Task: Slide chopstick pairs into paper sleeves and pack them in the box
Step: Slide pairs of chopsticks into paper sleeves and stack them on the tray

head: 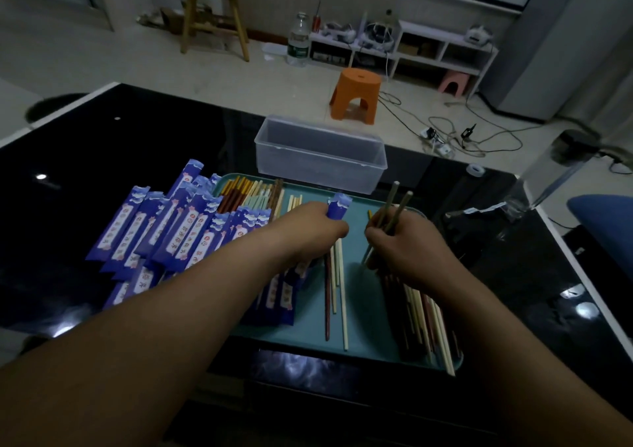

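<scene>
The left hand point(317, 229) had its grip curled round one blue paper sleeve point(339, 206), whose open mouth stuck out past the fingers toward the desk's far edge. The right hand point(407, 244) pinched a grey-green chopstick pair point(397, 203) near the middle, with the tips raised and slightly splayed. Both hands were over the teal tray point(359, 295) by the desk's point(137, 145) near edge.

The likeliest trouble was at the mouth. The two tips stood apart, so one could enter while the other rode outside and creased or tore the paper. The left grip also looked tight, and a squeezed sleeve might be flattened shut, which would make the sticks jam or buckle it. The light was dim, which made lining them up harder.

The forearms lay low across the heap of spare sleeves point(178, 230) toward the desk's left edge and the loose chopsticks point(421, 313) at the tray's near right corner. A careless sweep could scatter either, and the chopsticks overhanging the rim could roll off the desk.

The clear plastic box point(320, 158) sat beyond the tray toward the far edge, with nothing visible inside. Reaching it meant passing over the row of chopsticks at the tray's far side.
</scene>
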`<state>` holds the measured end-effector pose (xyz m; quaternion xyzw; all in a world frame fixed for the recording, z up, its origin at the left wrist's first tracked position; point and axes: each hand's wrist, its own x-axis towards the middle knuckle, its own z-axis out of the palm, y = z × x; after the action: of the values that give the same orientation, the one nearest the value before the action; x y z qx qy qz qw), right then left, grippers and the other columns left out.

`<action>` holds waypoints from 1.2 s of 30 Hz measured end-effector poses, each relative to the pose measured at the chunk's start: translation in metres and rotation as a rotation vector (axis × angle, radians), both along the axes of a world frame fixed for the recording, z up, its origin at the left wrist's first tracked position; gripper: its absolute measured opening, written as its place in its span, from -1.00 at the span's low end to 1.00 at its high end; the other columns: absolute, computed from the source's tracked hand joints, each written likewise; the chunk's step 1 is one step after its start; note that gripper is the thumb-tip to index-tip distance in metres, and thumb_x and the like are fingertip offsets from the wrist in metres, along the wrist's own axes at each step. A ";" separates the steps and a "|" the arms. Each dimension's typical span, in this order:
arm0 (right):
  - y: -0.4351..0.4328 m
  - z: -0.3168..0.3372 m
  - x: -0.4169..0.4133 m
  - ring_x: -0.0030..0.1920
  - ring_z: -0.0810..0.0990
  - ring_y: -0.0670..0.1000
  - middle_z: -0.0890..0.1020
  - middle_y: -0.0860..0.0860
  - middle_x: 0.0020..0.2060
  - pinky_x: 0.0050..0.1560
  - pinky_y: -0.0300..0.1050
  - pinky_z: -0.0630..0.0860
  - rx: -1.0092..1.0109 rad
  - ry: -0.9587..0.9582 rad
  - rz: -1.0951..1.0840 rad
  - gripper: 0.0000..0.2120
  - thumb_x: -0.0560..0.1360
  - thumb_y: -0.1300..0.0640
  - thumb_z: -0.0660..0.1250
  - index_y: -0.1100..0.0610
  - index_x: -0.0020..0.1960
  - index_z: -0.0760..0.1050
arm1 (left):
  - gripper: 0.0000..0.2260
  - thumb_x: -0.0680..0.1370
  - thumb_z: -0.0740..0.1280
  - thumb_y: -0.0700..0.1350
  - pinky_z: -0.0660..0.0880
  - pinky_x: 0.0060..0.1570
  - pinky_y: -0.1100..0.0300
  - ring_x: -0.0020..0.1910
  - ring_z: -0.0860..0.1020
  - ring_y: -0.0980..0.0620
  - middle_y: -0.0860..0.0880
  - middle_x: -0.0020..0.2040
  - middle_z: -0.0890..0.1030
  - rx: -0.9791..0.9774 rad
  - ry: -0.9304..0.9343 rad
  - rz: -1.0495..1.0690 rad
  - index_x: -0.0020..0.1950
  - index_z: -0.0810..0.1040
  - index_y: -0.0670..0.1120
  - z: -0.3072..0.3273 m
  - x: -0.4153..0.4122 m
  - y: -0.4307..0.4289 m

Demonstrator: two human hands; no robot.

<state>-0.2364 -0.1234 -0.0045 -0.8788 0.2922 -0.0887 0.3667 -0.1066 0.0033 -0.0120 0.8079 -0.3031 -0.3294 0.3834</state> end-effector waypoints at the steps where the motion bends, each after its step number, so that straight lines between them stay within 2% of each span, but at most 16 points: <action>1: 0.000 -0.004 0.000 -0.32 0.73 -0.03 0.69 0.06 -0.32 -0.27 -0.09 0.66 0.000 0.035 0.012 -0.86 0.66 0.11 0.32 0.06 -0.06 0.58 | -0.81 0.60 0.32 -0.02 0.56 -0.07 -0.01 -0.12 0.63 -0.12 -0.13 -0.07 0.64 -0.010 -0.027 -0.006 0.10 0.55 -0.12 0.000 0.000 0.001; 3: -0.003 -0.006 -0.001 -0.31 0.74 -0.03 0.70 0.07 -0.31 -0.26 -0.08 0.65 0.004 0.039 -0.007 -0.82 0.67 0.03 0.32 0.06 -0.07 0.58 | -0.87 0.61 0.33 -0.05 0.65 -0.05 -0.06 -0.10 0.69 -0.11 -0.12 -0.03 0.68 -0.044 -0.037 -0.026 0.08 0.54 -0.09 0.001 0.001 0.003; 4: -0.006 -0.002 0.000 -0.31 0.74 -0.01 0.70 0.09 -0.30 -0.27 -0.08 0.64 0.018 -0.011 -0.043 -0.79 0.67 0.01 0.32 0.08 -0.08 0.59 | -0.90 0.62 0.34 -0.07 0.66 -0.13 -0.01 -0.13 0.70 -0.06 -0.10 -0.05 0.69 -0.067 -0.045 -0.043 0.07 0.53 -0.07 0.001 0.002 0.004; 6: -0.013 0.009 -0.001 -0.29 0.74 0.06 0.70 0.20 -0.24 -0.30 -0.05 0.65 0.144 -0.199 -0.135 -0.75 0.69 0.03 0.29 0.18 -0.04 0.58 | -0.95 0.62 0.33 -0.10 0.54 -0.31 0.15 -0.27 0.65 0.05 -0.04 -0.14 0.67 -0.105 -0.092 -0.087 0.03 0.51 -0.06 0.001 0.002 0.008; 7: -0.017 0.016 -0.001 -0.29 0.73 0.08 0.69 0.25 -0.21 -0.31 -0.06 0.66 0.239 -0.303 -0.173 -0.73 0.70 0.04 0.27 0.24 -0.01 0.56 | -0.95 0.62 0.32 -0.11 0.50 -0.33 0.16 -0.33 0.60 0.07 -0.03 -0.20 0.64 -0.123 -0.124 -0.111 0.01 0.50 -0.07 0.001 0.002 0.008; 9: -0.022 0.027 -0.004 -0.31 0.70 0.08 0.63 0.22 -0.23 -0.32 -0.11 0.65 0.375 -0.436 -0.225 -0.70 0.72 0.04 0.22 0.29 0.05 0.49 | -0.91 0.62 0.32 -0.09 0.49 -0.29 0.10 -0.38 0.52 0.06 -0.04 -0.27 0.56 -0.146 -0.162 -0.155 -0.03 0.48 -0.08 0.001 0.001 0.010; 12: -0.023 0.032 -0.007 -0.33 0.66 0.05 0.59 0.14 -0.29 -0.35 -0.13 0.61 0.490 -0.532 -0.255 -0.63 0.71 -0.09 0.19 0.21 -0.01 0.48 | -0.75 0.65 0.34 0.10 0.49 -0.25 0.07 -0.38 0.50 0.06 -0.02 -0.30 0.53 -0.156 -0.221 -0.202 -0.08 0.47 -0.06 0.003 -0.002 0.010; 16: -0.023 0.034 -0.008 -0.37 0.63 0.04 0.58 0.12 -0.36 -0.38 -0.15 0.55 0.527 -0.604 -0.276 -0.60 0.70 -0.14 0.18 0.18 -0.07 0.49 | -0.69 0.65 0.31 0.16 0.49 -0.25 0.10 -0.39 0.50 0.07 0.00 -0.32 0.51 -0.158 -0.202 -0.257 -0.10 0.49 -0.05 0.009 -0.008 0.011; 19: -0.023 0.035 -0.007 -0.37 0.63 0.04 0.59 0.08 -0.40 -0.36 -0.13 0.54 0.545 -0.645 -0.291 -0.66 0.72 -0.08 0.17 0.16 -0.05 0.45 | -0.70 0.70 0.22 0.14 0.44 -0.27 0.11 -0.39 0.44 0.06 -0.01 -0.31 0.50 -0.152 -0.003 -0.267 0.06 0.50 -0.10 0.013 -0.012 0.012; 22: -0.023 0.034 -0.007 -0.37 0.64 0.03 0.59 0.02 -0.42 -0.35 -0.13 0.54 0.568 -0.650 -0.285 -0.66 0.72 -0.09 0.16 0.15 -0.05 0.44 | -0.68 0.73 0.13 0.14 0.43 -0.26 0.13 -0.36 0.46 0.04 -0.06 -0.22 0.54 -0.167 0.214 -0.322 0.23 0.51 -0.05 0.016 -0.013 0.016; 25: -0.023 0.036 -0.006 -0.37 0.62 0.04 0.55 0.04 -0.40 -0.35 -0.10 0.52 0.586 -0.668 -0.272 -0.65 0.72 -0.10 0.17 0.15 -0.07 0.43 | -0.63 0.74 0.10 0.16 0.46 -0.24 0.15 -0.29 0.50 0.02 -0.09 -0.12 0.56 -0.199 0.372 -0.370 0.32 0.54 -0.02 0.016 -0.011 0.017; 27: -0.023 0.038 -0.006 -0.39 0.61 0.04 0.52 0.02 -0.42 -0.36 -0.09 0.50 0.598 -0.681 -0.265 -0.64 0.71 -0.11 0.18 0.15 -0.09 0.43 | -0.60 0.74 0.10 0.12 0.44 -0.28 0.17 -0.31 0.48 0.02 -0.08 -0.16 0.55 -0.254 0.527 -0.370 0.35 0.56 -0.10 0.015 -0.010 0.016; 30: -0.021 0.039 -0.007 -0.39 0.60 0.02 0.52 0.00 -0.42 -0.37 -0.13 0.51 0.608 -0.680 -0.246 -0.64 0.70 -0.12 0.19 0.14 -0.11 0.42 | -0.57 0.75 0.08 0.08 0.40 -0.35 0.20 -0.35 0.43 0.02 -0.07 -0.24 0.49 -0.284 0.649 -0.368 0.28 0.58 -0.19 0.015 -0.010 0.017; 36: -0.018 0.039 -0.007 -0.37 0.59 -0.02 0.50 0.04 -0.36 -0.36 -0.18 0.55 0.584 -0.653 -0.184 -0.63 0.70 -0.12 0.18 0.14 -0.12 0.43 | -0.59 0.71 0.12 0.13 0.38 -0.40 0.21 -0.41 0.44 0.02 -0.09 -0.26 0.46 -0.278 0.771 -0.394 0.11 0.58 -0.16 0.018 -0.008 0.020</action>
<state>-0.2429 -0.1409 0.0341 -0.6346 0.2510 -0.3073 0.6632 -0.1150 0.0229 0.0063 0.4938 -0.3277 -0.6291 0.5031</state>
